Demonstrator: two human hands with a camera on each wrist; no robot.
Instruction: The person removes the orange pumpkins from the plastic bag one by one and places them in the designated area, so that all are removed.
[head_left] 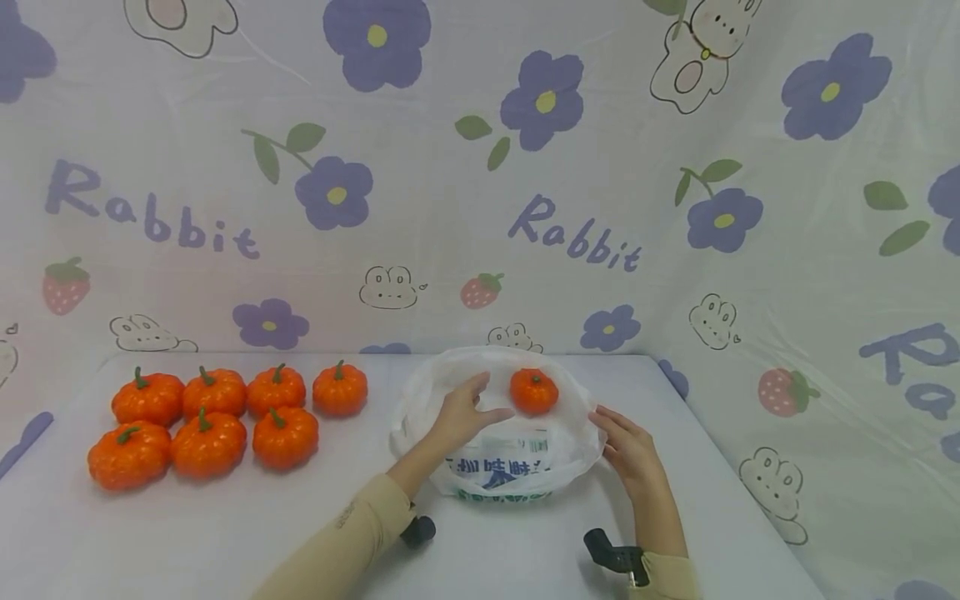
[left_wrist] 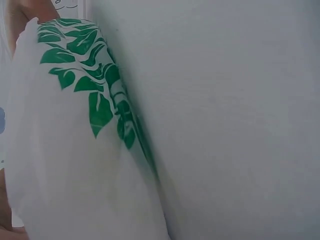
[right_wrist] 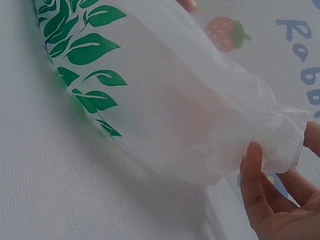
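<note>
Left hand (head_left: 467,410) reached into white plastic bag (head_left: 498,475), fingers relaxed, holding nothing; one small pumpkin (head_left: 534,391) lay inside. Right hand (head_left: 628,446), fingers straight, only touched bag's right edge. Risk judged: thin film unpinned, mouth could collapse or bag slide, pumpkin rolling out far side.

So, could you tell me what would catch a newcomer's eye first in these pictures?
Probably the seven orange toy pumpkins clustered in two rows on the left of the white table. Next, the white plastic bag at centre, with one more pumpkin in its open mouth, the left hand and right hand at its sides.
</note>
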